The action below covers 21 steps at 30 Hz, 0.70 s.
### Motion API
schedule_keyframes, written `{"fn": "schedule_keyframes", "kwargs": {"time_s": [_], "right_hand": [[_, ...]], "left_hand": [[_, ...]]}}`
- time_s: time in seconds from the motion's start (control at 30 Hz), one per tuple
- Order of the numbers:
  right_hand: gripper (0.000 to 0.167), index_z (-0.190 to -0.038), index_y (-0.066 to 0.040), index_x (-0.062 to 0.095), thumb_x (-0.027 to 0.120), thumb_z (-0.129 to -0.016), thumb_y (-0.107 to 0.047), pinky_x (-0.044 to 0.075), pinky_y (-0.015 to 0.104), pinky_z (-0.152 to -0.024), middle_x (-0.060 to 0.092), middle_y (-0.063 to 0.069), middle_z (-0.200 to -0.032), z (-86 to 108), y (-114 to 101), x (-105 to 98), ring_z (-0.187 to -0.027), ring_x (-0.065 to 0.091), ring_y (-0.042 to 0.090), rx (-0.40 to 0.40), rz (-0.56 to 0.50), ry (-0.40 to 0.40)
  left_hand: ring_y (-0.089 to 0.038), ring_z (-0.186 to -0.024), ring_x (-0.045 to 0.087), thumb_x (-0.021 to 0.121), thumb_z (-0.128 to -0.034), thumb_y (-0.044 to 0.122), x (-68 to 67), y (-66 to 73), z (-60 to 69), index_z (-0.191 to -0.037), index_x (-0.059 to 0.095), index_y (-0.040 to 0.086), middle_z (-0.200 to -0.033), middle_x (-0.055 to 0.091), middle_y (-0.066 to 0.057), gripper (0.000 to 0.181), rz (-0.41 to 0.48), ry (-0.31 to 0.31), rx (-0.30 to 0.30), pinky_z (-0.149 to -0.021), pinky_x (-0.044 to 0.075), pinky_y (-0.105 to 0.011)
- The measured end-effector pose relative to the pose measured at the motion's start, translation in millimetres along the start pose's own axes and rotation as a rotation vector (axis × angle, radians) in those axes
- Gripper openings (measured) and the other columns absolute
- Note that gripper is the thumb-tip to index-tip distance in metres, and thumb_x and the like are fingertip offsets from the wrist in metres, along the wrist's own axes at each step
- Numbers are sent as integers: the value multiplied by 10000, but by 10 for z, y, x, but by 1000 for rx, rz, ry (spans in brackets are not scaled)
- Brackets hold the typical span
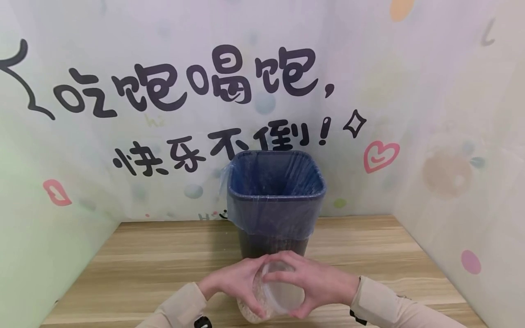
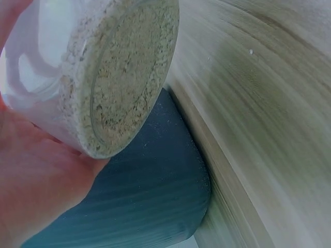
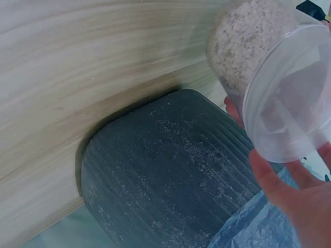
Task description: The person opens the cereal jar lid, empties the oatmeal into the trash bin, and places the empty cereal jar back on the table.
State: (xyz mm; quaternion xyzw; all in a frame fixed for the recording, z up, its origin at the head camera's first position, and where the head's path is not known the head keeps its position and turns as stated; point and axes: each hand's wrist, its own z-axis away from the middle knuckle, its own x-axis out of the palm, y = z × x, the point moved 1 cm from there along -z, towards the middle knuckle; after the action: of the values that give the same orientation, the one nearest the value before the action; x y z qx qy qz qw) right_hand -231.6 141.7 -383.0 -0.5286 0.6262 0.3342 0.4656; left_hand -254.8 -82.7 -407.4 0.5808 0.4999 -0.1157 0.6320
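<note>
Head view, and from the left here's the person's left hand, fingers and thumb curled round a clear plastic tub, gripping it. The tub's round, tipped on its side, pale grainy flakes filling its base end, held just in front of the liner-draped blue bin. Its translucent lid faces right, and there's the right hand, forearm angled inward, fingers and thumb clasping that lid's rim.
</note>
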Motion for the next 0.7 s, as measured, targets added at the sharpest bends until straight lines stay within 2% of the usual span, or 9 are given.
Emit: {"fn": "schedule_keyframes", "kwargs": {"time_s": [0.2,0.37,0.43,0.53,0.7], "right_hand": [[891,-1409,-266,434,868,-637,-363,427,359,-989,342,75,-1456,8,-6,-13,-1303,371,247,-52,-4,-16],[941,-1462,-208,352,851,-668,-288,397,407,-1021,275,108,-1505,10,-29,-7,-1369,266,314,-51,-53,-31],[975,-1485,-169,302,846,-684,-290,405,403,-1010,242,122,-1513,8,-42,-8,-1367,262,313,-6,-107,-21],[1009,-1507,-138,236,832,-728,-374,427,396,-982,222,122,-1502,8,-69,-6,-1336,316,291,102,-209,3],[989,-1530,-224,182,754,-781,-522,453,364,-943,267,58,-1445,19,-141,29,-1241,432,243,351,-348,12]], "left_hand": [[-54,-1151,490,929,-611,234,-15,-5,7,-1409,333,109,-1324,515,14,1004,84,-58,3,-972,406,-247],[-68,-1161,488,922,-618,201,-12,-12,29,-1414,340,99,-1356,496,-21,992,107,-52,-5,-979,403,-257],[-89,-1172,486,922,-615,182,-10,-6,39,-1423,341,90,-1370,483,-38,1000,132,-49,-22,-983,400,-264],[-94,-1147,497,924,-611,212,1,13,48,-1429,345,73,-1348,495,-49,1012,104,-28,-45,-957,415,-258],[-81,-1109,509,921,-604,271,30,54,49,-1417,351,50,-1297,528,-57,1017,24,17,-60,-936,429,-248]]}}
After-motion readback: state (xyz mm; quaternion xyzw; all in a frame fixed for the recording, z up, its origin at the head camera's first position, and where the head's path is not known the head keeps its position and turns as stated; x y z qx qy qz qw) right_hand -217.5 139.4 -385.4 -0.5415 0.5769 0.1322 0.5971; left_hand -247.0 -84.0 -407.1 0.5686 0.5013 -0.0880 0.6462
